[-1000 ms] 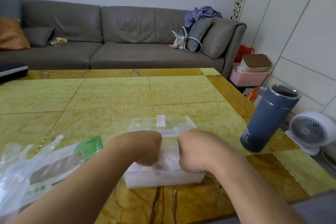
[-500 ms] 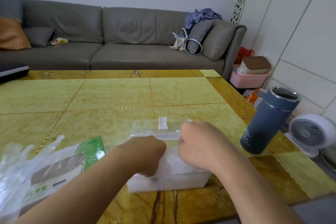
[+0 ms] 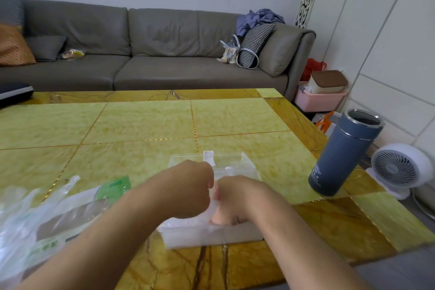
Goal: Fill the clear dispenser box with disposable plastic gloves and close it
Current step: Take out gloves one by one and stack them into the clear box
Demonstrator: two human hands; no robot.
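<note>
Head view, item 1: clear rectangular plastic dispenser box (image 3: 213, 234), open-topped, on yellow-green marble-tile table (image 3: 146, 122) at approx 6 o'clock of the tabletop, near its front edge. Transparent lid (image 3: 226, 163) lies flat behind the box at 12 o'clock, w/ small raised tab. Box packed w/ wad of thin translucent disposable plastic gloves (image 3: 188, 222), heaped about to the rim.

Hands: left hand (image 3: 188, 189) curled into a fist over box centre, knuckles down on the gloves; whether it grips film or only presses, cannot tell. Right hand (image 3: 237, 198) just beside it at 3 o'clock, fingers curled down into the box, a strip of glove film between the two hands; looks pinched by the right, thumb inside the box wall. Hands almost touching.

Risks (judgement): gloves are springy film, likely to puff back up when hands lift, so lid may not seat; film may snag on fingers and drag out; stray edges caught at rim would stop closing. Box is light, could skid toward table edge under uneven push.

Surrounds: green-and-white glove packet w/ loose gloves (image 3: 58, 214) at 9 o'clock; blue-grey steel flask (image 3: 343, 155) at 3 o'clock, well apart; grey sofa (image 3: 141, 54) at 12.
</note>
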